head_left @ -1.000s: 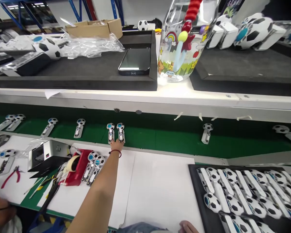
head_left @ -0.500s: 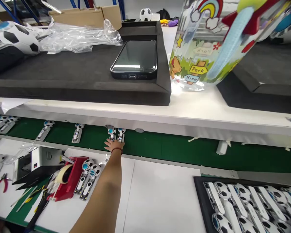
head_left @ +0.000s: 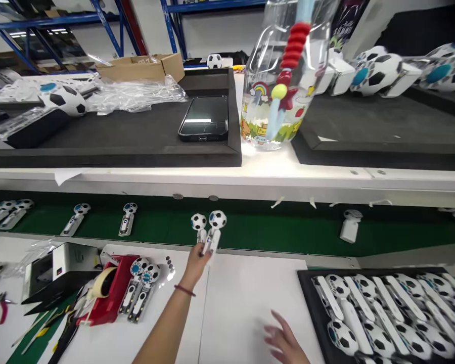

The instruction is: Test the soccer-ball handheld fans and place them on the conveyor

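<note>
Left hand (head_left: 192,269) clamped on a white soccer-ball gadget (head_left: 214,232), right hand (head_left: 282,337) open, fingers spread, well apart from it

The one head-worn camera looks forward and down, close over the left hand (head_left: 193,267) and right hand (head_left: 283,337).

Blue steel shelving racks (head_left: 98,19) with a red upright (head_left: 129,25) stand against a white wall (head_left: 208,33). Open brown cardboard box (head_left: 140,68) at the far side of the white counter (head_left: 273,164). Green conveyor belt (head_left: 258,237) runs along the counter's near edge.
</note>
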{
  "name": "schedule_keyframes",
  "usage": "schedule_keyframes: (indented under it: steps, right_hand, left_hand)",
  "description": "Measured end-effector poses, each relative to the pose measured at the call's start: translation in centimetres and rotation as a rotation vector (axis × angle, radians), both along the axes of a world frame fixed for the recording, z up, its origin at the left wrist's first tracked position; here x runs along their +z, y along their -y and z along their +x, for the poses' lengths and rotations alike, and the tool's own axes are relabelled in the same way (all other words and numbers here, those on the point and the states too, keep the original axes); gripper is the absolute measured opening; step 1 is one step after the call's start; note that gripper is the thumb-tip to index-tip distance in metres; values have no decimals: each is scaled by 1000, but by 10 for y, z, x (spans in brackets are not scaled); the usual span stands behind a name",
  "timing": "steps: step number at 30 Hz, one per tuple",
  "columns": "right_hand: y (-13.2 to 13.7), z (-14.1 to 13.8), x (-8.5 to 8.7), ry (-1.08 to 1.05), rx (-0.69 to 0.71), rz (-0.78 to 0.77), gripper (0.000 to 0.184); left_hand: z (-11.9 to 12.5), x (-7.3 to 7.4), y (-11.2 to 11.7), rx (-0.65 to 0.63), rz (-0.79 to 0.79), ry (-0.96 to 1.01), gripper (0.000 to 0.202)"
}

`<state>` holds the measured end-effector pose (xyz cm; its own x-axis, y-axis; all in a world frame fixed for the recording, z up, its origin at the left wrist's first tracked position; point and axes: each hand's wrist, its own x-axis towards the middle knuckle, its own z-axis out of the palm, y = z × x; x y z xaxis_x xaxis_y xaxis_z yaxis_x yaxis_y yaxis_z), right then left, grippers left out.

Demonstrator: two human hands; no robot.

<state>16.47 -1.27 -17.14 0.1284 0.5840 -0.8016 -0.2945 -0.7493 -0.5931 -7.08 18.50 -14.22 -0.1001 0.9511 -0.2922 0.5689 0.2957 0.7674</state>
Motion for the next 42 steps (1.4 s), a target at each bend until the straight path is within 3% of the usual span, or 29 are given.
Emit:
schedule_keyframes:
  steps: [2, 6, 8, 11, 15, 18, 20, 24, 27, 34, 39, 42]
  right_hand:
    - [-27, -16, 43, -272, -82, 144, 81]
    - [-60, -43, 119, -425, -163, 421, 79]
    - [-57, -45, 142, -428, -166, 463, 68]
    - [-36, -39, 158, -393, -138, 522, 53]
    - [-1, -23, 162, -377, 6, 682, 49]
    - [20, -12, 161, -330, 194, 726, 48]
    - [32, -5, 160, -299, 243, 725, 46]
    - [52, 3, 159, -372, 95, 599, 46]
    - [62, 6, 152, -443, -72, 517, 43]
    - [67, -4, 142, -402, -113, 557, 47]
    - [60, -11, 147, -518, -243, 435, 55]
    - [57, -12, 139, -660, -314, 298, 49]
  left_hand:
    - [25, 29, 40, -75, 65, 54, 17]
    - [61, 82, 111, -196, 184, 202, 25]
    - [66, 101, 139, -227, 214, 269, 31]
    - [60, 119, 170, -310, 245, 304, 39]
    - [50, 133, 191, -309, 283, 533, 49]
    - [50, 139, 197, -301, 57, 861, 58]
    - [54, 141, 202, -331, -148, 1061, 62]
    - [61, 139, 215, -169, -320, 1250, 63]
    - [62, 133, 219, -43, -383, 1248, 44]
    - [61, 126, 218, 188, -430, 1170, 57]
    - [61, 121, 219, 255, -513, 1122, 56]
    - [57, 113, 219, 280, -629, 1137, 48]
